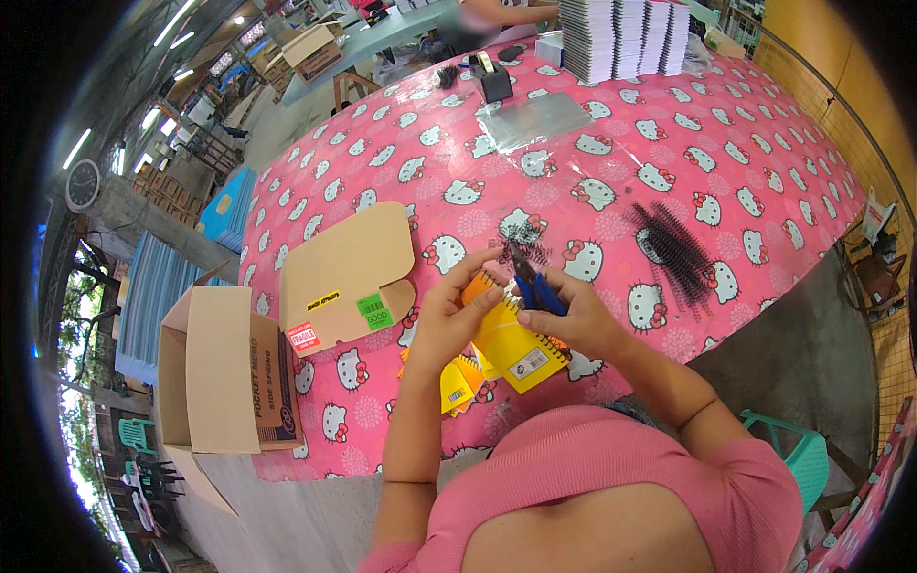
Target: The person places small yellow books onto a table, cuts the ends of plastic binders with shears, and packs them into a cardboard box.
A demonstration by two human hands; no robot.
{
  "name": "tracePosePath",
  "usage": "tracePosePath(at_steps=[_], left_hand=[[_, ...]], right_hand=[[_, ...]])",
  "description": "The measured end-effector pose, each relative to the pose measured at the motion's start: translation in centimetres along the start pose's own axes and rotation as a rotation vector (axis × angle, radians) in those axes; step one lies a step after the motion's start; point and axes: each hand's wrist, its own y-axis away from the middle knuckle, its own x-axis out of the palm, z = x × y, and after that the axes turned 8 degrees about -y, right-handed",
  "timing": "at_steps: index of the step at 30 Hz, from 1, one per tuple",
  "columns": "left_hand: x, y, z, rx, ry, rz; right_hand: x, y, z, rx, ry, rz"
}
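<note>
From my far-off seat, I look down on a big table [793, 134] with a shiny pink cloth, covered in white cat faces with red bows. At its far side I see tall stacks of notebooks [626, 40], a black tape holder [492, 80] and a clear plastic sheet [540, 120]. Some black coils [673, 253] lie in a messy pile on the right part of the cloth. On the left part a flat brown cardboard piece [349, 258] has red and green stickers, and an open cardboard box [222, 372] is beside it. Past the table I see blue stacks [158, 301], a round clock [83, 184], long lights under the roof, and part of another person [506, 11] at the back. A green chair [810, 463] is low on the right. Both arms come up from the bottom and bend in, so the hands meet near the middle. The left hand [460, 310] is closed on the top left corner of the yellow notebook [525, 358], thumb on top. The right hand [578, 320] is closed around the blue handles of the pliers [545, 296], with its thumb at the notebook's edge. The pliers' dark tip points away, but I cannot tell if it pinches anything. The notebook tilts over the table, just beside some orange and yellow notebooks [458, 384].
</note>
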Motion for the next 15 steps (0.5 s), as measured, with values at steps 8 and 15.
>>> tracePosePath(at_steps=[8,15], left_hand=[[-1.7,1.0,-0.1,0.001,0.081,0.123],[-1.3,1.1,-1.1,-0.061,0.222,0.103]], right_hand=[[-2.6,-2.0,3.6,-0.662,1.151,0.143],[-2.1,-3.2,5.2,-0.805,1.399,0.171]])
